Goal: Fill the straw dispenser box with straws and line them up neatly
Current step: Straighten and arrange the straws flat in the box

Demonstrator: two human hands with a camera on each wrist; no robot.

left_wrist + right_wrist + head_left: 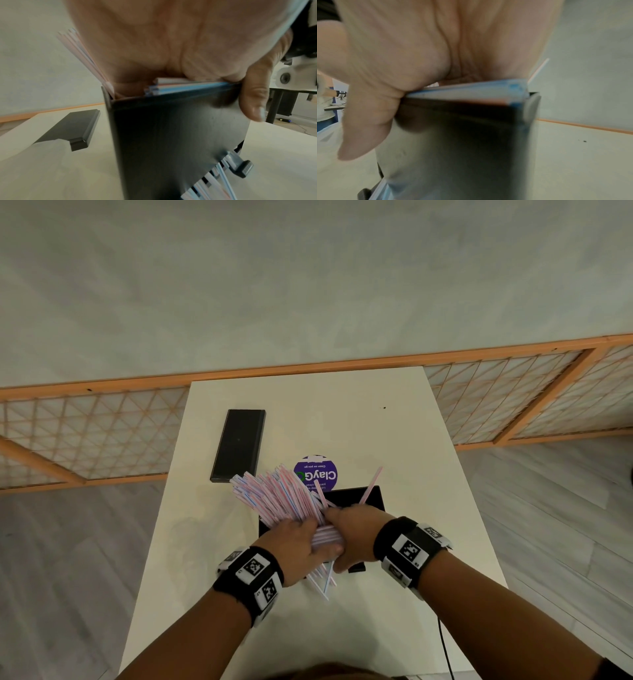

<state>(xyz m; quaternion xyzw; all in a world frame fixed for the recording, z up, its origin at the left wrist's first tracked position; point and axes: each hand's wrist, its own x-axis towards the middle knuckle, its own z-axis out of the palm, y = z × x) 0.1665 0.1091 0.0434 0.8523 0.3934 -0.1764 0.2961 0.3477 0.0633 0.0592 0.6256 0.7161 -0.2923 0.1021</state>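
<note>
A thick bundle of pink, blue and white striped straws (274,494) fans up and to the left over the black dispenser box (363,496) on the white table (342,412). My left hand (296,539) and right hand (352,529) meet at the bundle's near half and both grip it above the box's open top. One lone straw (371,484) leans out to the right. In the left wrist view the straws (180,86) lie at the rim of the box (171,135). The right wrist view shows the straws (471,90) pressed under my palm on the box (462,135).
The box's black lid (239,445) lies flat at the table's left, apart from the box. A round purple sticker (317,474) sits just behind the box. A wooden lattice screen (102,433) stands beyond the table. A dark cable (445,652) hangs at the near right edge.
</note>
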